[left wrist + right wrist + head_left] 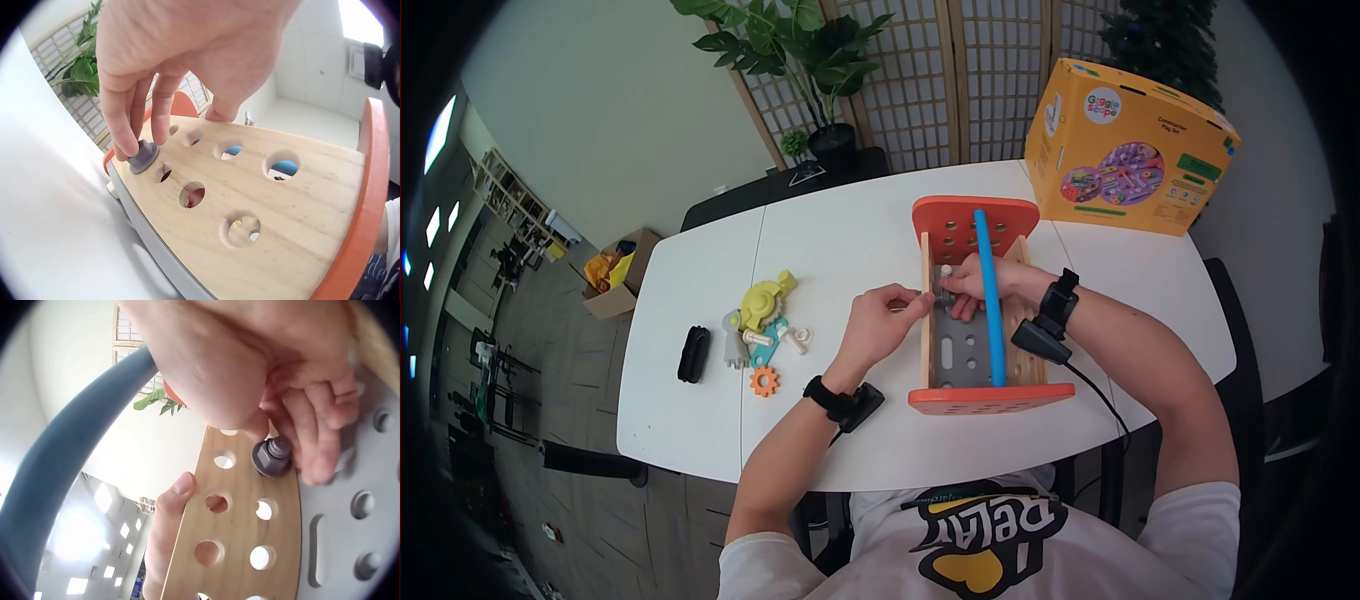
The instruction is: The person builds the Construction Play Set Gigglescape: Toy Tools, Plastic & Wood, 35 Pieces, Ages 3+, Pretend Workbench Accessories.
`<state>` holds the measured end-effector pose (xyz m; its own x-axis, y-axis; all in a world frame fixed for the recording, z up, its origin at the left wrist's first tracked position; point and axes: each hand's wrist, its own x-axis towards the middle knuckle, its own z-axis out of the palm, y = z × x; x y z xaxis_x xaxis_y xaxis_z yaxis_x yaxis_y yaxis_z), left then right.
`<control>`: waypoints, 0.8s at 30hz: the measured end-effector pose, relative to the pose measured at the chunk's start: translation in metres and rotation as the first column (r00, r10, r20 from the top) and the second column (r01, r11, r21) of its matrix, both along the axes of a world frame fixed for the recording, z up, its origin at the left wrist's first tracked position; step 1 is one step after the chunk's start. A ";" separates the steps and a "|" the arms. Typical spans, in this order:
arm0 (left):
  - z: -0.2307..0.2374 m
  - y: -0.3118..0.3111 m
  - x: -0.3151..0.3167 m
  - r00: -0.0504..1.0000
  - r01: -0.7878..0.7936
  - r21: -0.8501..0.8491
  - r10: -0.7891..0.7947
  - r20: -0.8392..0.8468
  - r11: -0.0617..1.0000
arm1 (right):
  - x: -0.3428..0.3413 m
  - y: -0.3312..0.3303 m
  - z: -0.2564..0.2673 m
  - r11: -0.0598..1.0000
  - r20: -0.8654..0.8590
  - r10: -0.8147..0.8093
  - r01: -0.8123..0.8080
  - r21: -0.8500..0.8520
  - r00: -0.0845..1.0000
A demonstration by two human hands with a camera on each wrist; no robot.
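On the table stands a toy workbench with orange end panels (pixel 990 402), a grey base (pixel 970 375), wooden side panels (pixel 240 519) full of holes, and a blue bar (pixel 990 300). My left hand (pixel 878 325) is at the outer face of the left wooden panel, its fingers pinching the grey bolt head (pixel 145 156) in a lower-row hole. On the inner face, the bolt's threaded end pokes through a grey nut (pixel 273 460). Reaching under the blue bar, my right hand (pixel 1005 280) has thumb and fingers curled about that nut.
Left of the workbench lie a yellow-green toy piece (pixel 762 302), an orange gear (pixel 764 381), a teal piece (pixel 768 345) and pale screws (pixel 797 340). A black case (pixel 693 354) sits further left. A yellow box (pixel 1135 150) stands at the back right.
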<state>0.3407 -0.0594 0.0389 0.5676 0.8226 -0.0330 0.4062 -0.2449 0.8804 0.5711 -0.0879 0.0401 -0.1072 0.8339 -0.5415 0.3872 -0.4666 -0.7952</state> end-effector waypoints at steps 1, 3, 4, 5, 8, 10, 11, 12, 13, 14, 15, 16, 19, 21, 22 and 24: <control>0.000 0.000 0.000 1.000 -0.002 -0.002 0.002 0.000 1.000 | -0.003 0.000 0.002 0.998 -0.030 -0.026 0.024 -0.065 0.999; 0.001 0.000 0.000 1.000 0.000 0.004 0.000 -0.003 1.000 | -0.006 0.002 0.001 0.995 0.016 -0.042 0.044 -0.091 0.999; 0.001 -0.001 0.000 1.000 0.002 0.006 -0.002 -0.005 1.000 | -0.007 0.003 0.001 0.993 0.040 -0.050 0.054 -0.104 0.998; 0.001 -0.001 0.000 1.000 0.002 0.007 -0.002 -0.006 1.000 | -0.007 0.003 0.000 0.993 0.053 -0.074 0.079 -0.086 0.996; 0.001 0.000 0.000 1.000 0.003 0.005 -0.003 -0.007 1.000 | -0.006 0.003 -0.003 0.991 0.055 -0.134 0.132 0.033 0.990; 0.001 -0.001 0.000 1.000 0.004 0.002 -0.004 -0.008 1.000 | -0.006 0.000 -0.006 0.971 0.003 -0.145 0.142 0.194 0.989; 0.001 0.000 0.000 1.000 0.005 0.000 -0.005 -0.004 1.000 | -0.003 0.000 -0.006 0.967 0.013 -0.094 0.088 0.238 0.996; -0.001 0.000 0.000 1.000 0.007 -0.002 -0.007 0.000 1.000 | 0.001 -0.001 -0.006 0.959 0.025 -0.042 0.033 0.281 0.999; -0.002 0.000 0.000 1.000 0.008 -0.004 -0.008 0.005 1.000 | 0.003 -0.001 -0.006 0.946 0.039 0.009 -0.021 0.323 0.999; -0.002 0.000 -0.001 1.000 0.008 0.003 -0.008 0.010 1.000 | 0.005 -0.001 -0.008 0.948 0.030 0.024 -0.033 0.316 0.999; -0.002 0.000 -0.001 1.000 0.008 0.010 -0.009 0.015 1.000 | 0.007 0.000 -0.009 0.950 0.019 0.040 -0.044 0.309 0.999; -0.002 0.000 -0.001 1.000 0.009 0.017 -0.009 0.020 1.000 | 0.007 0.000 -0.008 0.952 0.008 0.055 -0.055 0.302 0.998; 0.000 -0.001 0.000 1.000 0.010 -0.013 -0.010 -0.001 1.000 | 0.007 0.002 -0.001 0.978 0.137 0.112 -0.133 0.163 0.984; 0.001 -0.002 0.000 1.000 0.007 -0.011 -0.007 -0.003 1.000 | 0.003 0.000 0.000 0.996 0.063 0.070 -0.074 0.055 0.996; 0.001 -0.002 0.000 1.000 0.006 -0.009 -0.006 -0.003 1.000 | 0.001 0.000 0.001 0.999 0.028 0.046 -0.046 0.000 0.999; 0.003 -0.003 0.000 1.000 0.000 -0.015 0.000 -0.005 1.000 | -0.003 0.002 0.000 0.995 0.068 0.050 -0.043 -0.095 0.996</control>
